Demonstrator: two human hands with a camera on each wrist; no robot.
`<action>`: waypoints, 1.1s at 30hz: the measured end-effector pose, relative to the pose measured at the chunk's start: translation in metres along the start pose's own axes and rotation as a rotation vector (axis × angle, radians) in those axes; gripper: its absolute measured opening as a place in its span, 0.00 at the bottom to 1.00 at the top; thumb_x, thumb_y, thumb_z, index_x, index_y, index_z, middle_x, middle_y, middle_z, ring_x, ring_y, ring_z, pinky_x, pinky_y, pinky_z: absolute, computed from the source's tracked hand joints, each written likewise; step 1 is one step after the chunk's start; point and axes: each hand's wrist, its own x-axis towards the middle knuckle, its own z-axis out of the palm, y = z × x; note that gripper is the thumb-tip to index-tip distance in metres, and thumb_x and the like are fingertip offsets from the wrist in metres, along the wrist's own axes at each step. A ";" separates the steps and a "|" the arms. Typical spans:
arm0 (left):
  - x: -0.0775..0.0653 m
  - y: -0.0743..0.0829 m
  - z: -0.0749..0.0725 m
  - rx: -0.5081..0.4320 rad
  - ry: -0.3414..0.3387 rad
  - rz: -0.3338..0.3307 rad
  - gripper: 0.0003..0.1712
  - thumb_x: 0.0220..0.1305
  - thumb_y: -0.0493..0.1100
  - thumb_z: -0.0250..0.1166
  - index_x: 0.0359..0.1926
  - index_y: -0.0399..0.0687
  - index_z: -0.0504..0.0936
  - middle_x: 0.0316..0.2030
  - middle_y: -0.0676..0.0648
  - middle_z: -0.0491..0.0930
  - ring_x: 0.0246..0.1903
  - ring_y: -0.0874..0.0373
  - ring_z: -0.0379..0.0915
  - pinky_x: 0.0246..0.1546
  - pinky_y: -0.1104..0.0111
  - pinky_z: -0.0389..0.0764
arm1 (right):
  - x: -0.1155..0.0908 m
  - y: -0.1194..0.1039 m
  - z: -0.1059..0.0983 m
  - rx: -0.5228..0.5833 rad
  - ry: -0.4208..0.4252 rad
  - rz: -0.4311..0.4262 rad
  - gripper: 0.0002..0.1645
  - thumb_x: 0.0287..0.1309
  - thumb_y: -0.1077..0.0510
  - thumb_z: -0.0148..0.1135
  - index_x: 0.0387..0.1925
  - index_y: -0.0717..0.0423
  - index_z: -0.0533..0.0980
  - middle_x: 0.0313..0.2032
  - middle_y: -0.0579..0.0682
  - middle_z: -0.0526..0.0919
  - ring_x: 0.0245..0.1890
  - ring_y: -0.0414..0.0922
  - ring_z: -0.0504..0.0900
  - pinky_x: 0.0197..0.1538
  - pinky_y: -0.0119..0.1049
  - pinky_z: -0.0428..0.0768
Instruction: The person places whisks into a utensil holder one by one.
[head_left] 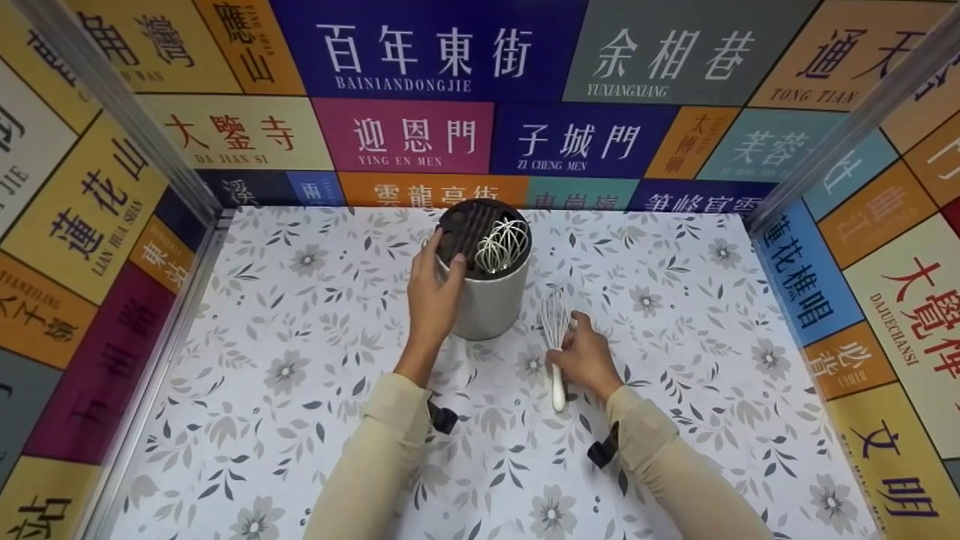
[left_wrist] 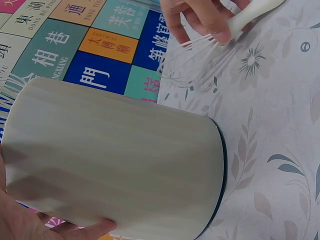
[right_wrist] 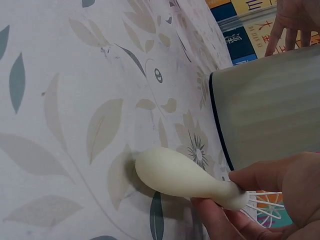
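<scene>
A pale cylindrical utensil holder (head_left: 491, 307) with a dark slotted top stands upright on the patterned tabletop. My left hand (head_left: 435, 289) rests along its left side near the rim, fingers extended against the wall. Two wire whisk heads (head_left: 502, 244) stick up out of the slotted top. To the right of the holder, my right hand (head_left: 589, 360) pinches a whisk (head_left: 557, 386) between thumb and fingers where the handle meets the wires. In the right wrist view its bulbous cream handle (right_wrist: 172, 172) lies low over the tabletop, and the hand partly hides the wires.
A white tabletop (head_left: 360, 420) with a grey flower and leaf print spreads under both hands. Panels of colourful Chinese signs form the back wall (head_left: 420, 45) and both side walls. Metal posts (head_left: 131, 82) stand at the corners.
</scene>
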 end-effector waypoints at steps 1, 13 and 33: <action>0.000 0.000 0.000 0.000 -0.001 -0.001 0.33 0.73 0.52 0.60 0.75 0.55 0.68 0.70 0.41 0.70 0.71 0.48 0.65 0.73 0.56 0.64 | 0.001 -0.001 -0.001 -0.002 0.009 -0.009 0.53 0.54 0.58 0.70 0.77 0.64 0.55 0.42 0.56 0.82 0.38 0.49 0.82 0.42 0.43 0.83; 0.000 0.000 0.000 0.018 -0.003 0.010 0.33 0.73 0.52 0.60 0.75 0.55 0.67 0.69 0.42 0.71 0.71 0.49 0.66 0.73 0.55 0.65 | 0.003 -0.027 -0.010 0.150 0.091 -0.030 0.46 0.53 0.58 0.71 0.71 0.58 0.61 0.46 0.55 0.81 0.35 0.50 0.86 0.38 0.39 0.86; 0.000 0.001 -0.001 0.001 0.005 0.007 0.33 0.73 0.52 0.61 0.75 0.55 0.68 0.69 0.41 0.71 0.71 0.48 0.66 0.73 0.55 0.65 | 0.007 -0.053 -0.024 0.218 0.254 -0.163 0.42 0.58 0.53 0.72 0.69 0.52 0.61 0.46 0.56 0.83 0.40 0.49 0.87 0.37 0.40 0.84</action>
